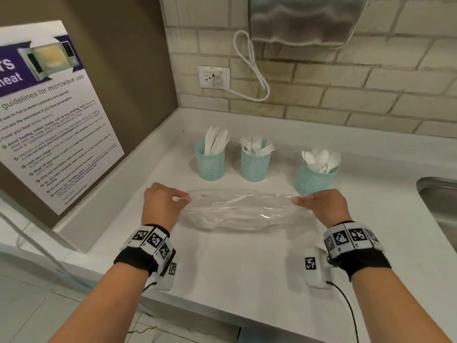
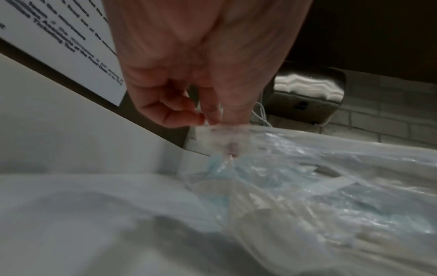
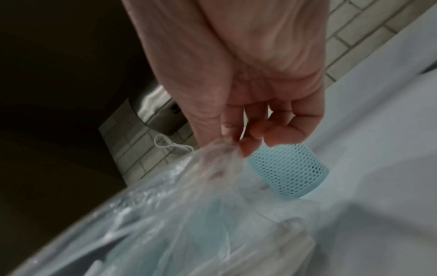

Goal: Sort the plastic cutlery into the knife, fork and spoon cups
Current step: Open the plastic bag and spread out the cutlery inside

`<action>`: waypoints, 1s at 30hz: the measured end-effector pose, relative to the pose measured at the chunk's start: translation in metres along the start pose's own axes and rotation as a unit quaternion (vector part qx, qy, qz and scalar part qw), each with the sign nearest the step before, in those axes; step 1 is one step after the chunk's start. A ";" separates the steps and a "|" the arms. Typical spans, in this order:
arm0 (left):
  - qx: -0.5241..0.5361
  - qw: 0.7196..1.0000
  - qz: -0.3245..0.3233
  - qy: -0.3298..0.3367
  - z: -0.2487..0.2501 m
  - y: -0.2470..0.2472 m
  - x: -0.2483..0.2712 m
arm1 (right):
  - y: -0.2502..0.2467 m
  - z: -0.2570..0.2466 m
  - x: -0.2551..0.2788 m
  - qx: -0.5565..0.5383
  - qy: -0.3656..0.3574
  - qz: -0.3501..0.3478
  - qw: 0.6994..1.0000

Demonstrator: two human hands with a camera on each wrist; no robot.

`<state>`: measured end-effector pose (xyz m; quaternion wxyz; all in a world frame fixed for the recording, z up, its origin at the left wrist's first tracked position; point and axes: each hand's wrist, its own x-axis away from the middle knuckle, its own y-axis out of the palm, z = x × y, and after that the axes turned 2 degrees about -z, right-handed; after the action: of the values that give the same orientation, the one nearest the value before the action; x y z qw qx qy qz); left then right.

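Clear plastic is what you hold: a transparent bag [image 1: 243, 211] stretched across the white counter [image 1: 247, 263], with white cutlery [image 1: 228, 202] dimly visible inside it. Your left hand [image 1: 162, 203] pinches the bag's left end between thumb and fingertips; your right hand [image 1: 322, 205] pinches its right end the same way, the remaining fingers curled.

Behind the bag stand three teal mesh cups in a row: the knife cup [image 1: 210, 160] on the left, the fork cup [image 1: 255, 162] in the middle, the spoon cup [image 1: 316, 177] on the right, nearest your right hand. Each already holds white pieces.

Legible writing: the wall poster [image 1: 53, 115] at your left reads "guidelines for microwave use"; the bulleted lines below are mostly too small to read reliably. Your black wristbands [image 1: 353, 246] carry square black-and-white coded markers. A steel sink [image 1: 440, 201] edges the counter on your right.
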<state>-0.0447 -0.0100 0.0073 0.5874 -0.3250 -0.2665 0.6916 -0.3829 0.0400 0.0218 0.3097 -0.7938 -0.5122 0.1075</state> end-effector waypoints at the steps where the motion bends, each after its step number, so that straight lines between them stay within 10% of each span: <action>1: 0.014 1.000 -0.018 -0.010 -0.002 -0.003 -0.002 | -0.001 0.003 -0.003 -0.011 0.011 0.001 1.000; 6: 0.040 0.995 -0.090 -0.011 -0.007 0.000 -0.003 | -0.003 0.013 -0.005 0.035 0.036 -0.030 0.998; 12: -0.061 0.985 -0.060 0.152 -0.007 0.013 0.001 | 0.012 0.006 0.001 0.204 -0.168 0.020 0.964; 25: -0.054 0.975 -0.212 0.039 0.011 0.022 0.012 | 0.017 0.004 0.004 0.349 -0.075 -0.111 0.927; 30: -0.041 0.974 -0.218 0.042 0.014 0.030 0.013 | 0.050 -0.029 0.015 0.258 -0.229 -0.088 0.935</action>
<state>-0.0759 -0.0017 -0.0076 0.7210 -0.3114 -0.3343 0.5210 -0.3242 0.0278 0.0170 0.3861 -0.5924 -0.5917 0.3872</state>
